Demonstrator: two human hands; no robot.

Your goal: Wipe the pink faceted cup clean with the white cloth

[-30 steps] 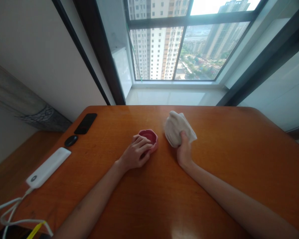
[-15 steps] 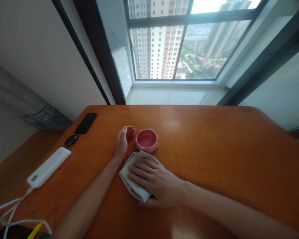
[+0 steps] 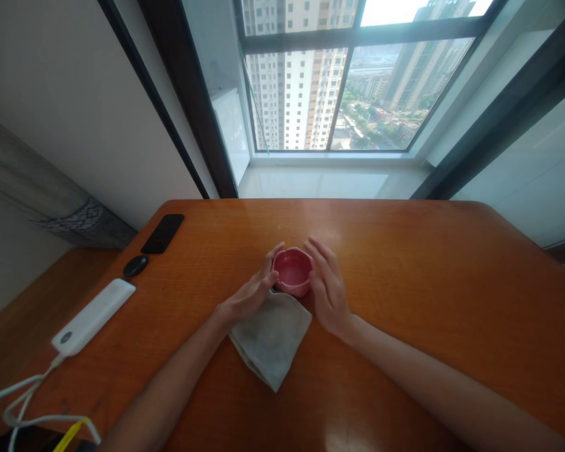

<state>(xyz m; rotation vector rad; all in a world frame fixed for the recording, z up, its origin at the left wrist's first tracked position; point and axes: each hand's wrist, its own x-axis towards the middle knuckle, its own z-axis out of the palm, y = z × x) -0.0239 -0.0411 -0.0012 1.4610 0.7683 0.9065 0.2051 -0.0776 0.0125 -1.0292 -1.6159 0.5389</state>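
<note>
- Pink scalloped ceramic dish: on orange wooden desk, mid-width, nearer far edge
- Left hand: fingers spread, against dish's left side, nothing pinched
- Right hand: fingers spread, at dish's right side, contact unclear
- Grey folded cloth: lying flat, touching dish's near side

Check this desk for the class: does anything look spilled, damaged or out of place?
The folded cloth in front of the pink dish looks odd: greyish and smudged, as if soiled. The dish looks intact; no spill shows on the table.
</note>
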